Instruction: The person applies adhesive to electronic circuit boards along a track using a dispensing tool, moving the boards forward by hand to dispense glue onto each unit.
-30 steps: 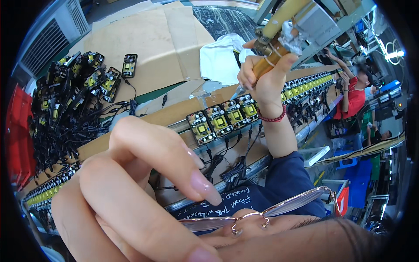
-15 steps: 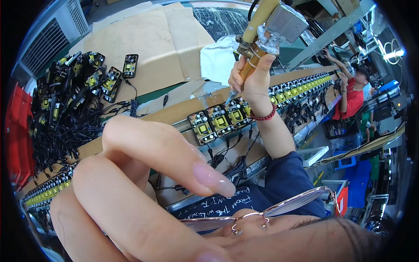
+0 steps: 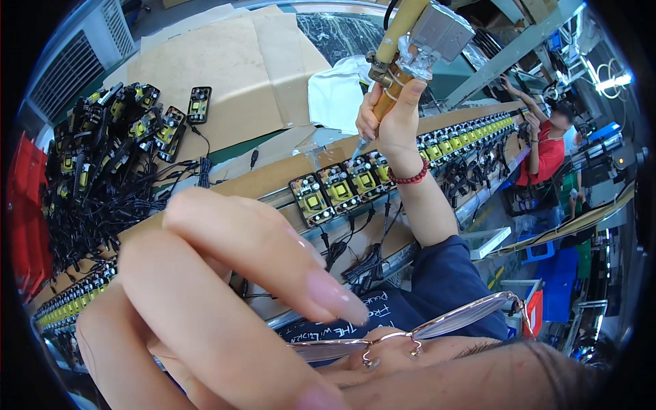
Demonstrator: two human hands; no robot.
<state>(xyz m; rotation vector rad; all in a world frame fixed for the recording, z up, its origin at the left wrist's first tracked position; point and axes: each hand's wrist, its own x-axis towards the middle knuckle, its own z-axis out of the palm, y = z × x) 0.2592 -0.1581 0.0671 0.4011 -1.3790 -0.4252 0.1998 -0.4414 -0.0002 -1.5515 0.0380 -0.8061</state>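
Observation:
My right hand (image 3: 395, 121) is wrapped round the brown grip of a glue gun (image 3: 388, 96), which has silvery foil and a grey metal block at its top. Its thin bluish nozzle (image 3: 358, 149) points down at the top edge of the nearest circuit boards (image 3: 336, 190), which sit in black cases. Whether the tip touches them I cannot tell. Very large at the lower left, my left hand (image 3: 205, 287) is close to the camera with its fingers curled. The palm is hidden, and so is anything inside it.
A long row of boards (image 3: 468, 139) runs to the far right, black cables beside it. Piled at the left are more cased boards with cables (image 3: 102, 150), near a red bin (image 3: 29, 212). Cardboard (image 3: 225, 61) and a white cloth (image 3: 335, 96) lie behind. A person in red (image 3: 550, 154) works farther along.
The whole view has shifted slightly to the left. My left hand's fingertip is a little lower. My right hand keeps the glue gun at nearly the same place over the boards.

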